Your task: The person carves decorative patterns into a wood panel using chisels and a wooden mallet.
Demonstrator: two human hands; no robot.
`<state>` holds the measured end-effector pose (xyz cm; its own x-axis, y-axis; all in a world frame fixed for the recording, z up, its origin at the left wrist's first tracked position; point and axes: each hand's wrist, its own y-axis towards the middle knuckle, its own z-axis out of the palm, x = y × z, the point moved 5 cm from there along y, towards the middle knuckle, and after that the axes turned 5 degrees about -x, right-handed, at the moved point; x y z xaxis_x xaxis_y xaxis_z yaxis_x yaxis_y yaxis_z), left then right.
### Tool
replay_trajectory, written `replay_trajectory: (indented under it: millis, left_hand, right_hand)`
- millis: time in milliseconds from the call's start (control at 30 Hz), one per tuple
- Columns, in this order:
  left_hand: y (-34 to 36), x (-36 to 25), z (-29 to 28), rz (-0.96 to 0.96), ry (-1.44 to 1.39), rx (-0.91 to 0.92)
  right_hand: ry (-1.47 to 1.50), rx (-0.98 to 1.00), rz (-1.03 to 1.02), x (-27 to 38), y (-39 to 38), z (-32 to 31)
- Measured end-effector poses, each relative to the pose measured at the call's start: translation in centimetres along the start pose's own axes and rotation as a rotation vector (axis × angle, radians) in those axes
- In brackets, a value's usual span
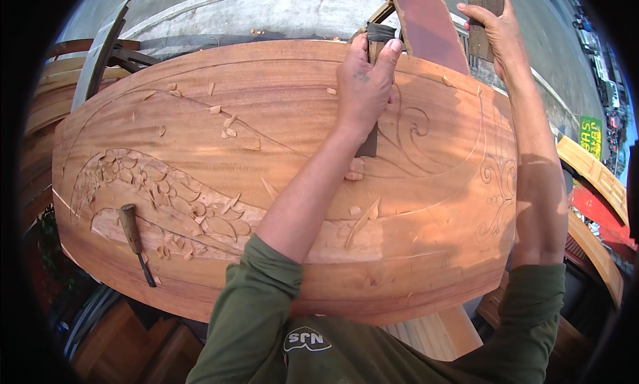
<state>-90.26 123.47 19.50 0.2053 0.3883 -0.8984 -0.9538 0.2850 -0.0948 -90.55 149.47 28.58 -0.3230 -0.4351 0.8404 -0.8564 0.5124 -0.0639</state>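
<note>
My left hand (366,88) is closed around a wide chisel (368,141), upright, with dark wrapping on its handle top, its blade down on a carved reddish wooden panel (279,84). My right hand (498,34) grips a dark wooden block (481,4), raised at the upper right. A smaller wooden-handled chisel (130,231) lies on the panel's lower left. Carved leaves and flowers (166,191) cover the left part; incised scrolls mark the right. Wood shavings (226,128) are scattered over the surface.
A reddish board (426,24) stands beyond the panel, beside a road (266,11). Dark timbers (100,58) and stacked curved wooden pieces (46,138) are at the left. More wooden panels (592,178), a yellow sign (590,136) and parked vehicles (586,38) are at the right.
</note>
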Motion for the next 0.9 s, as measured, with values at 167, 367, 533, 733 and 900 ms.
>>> replay_trajectory:
  millis: [167,367,533,733,900]
  left_hand:
    - [-0.1,0.8,-2.1,-0.068,0.084,-0.087]
    - [0.2,1.5,-1.5,-0.122,0.067,-0.050]
    - [-0.3,1.2,-2.4,-0.141,0.114,-0.127]
    - [-0.3,0.2,-2.7,-0.044,0.002,-0.221]
    - [-0.3,0.6,-1.2,-0.044,0.068,-0.124]
  right_hand:
    - [-0.410,0.473,-0.363,-0.1,-4.9,5.4]
    - [-0.115,0.041,-0.028,-0.2,-0.3,2.8]
    - [-0.428,0.531,-0.118,0.3,-4.3,6.2]
    - [-0.123,0.139,-0.176,-0.9,-3.4,1.0]
    - [-0.070,0.029,-0.323,-1.9,-5.0,-0.6]
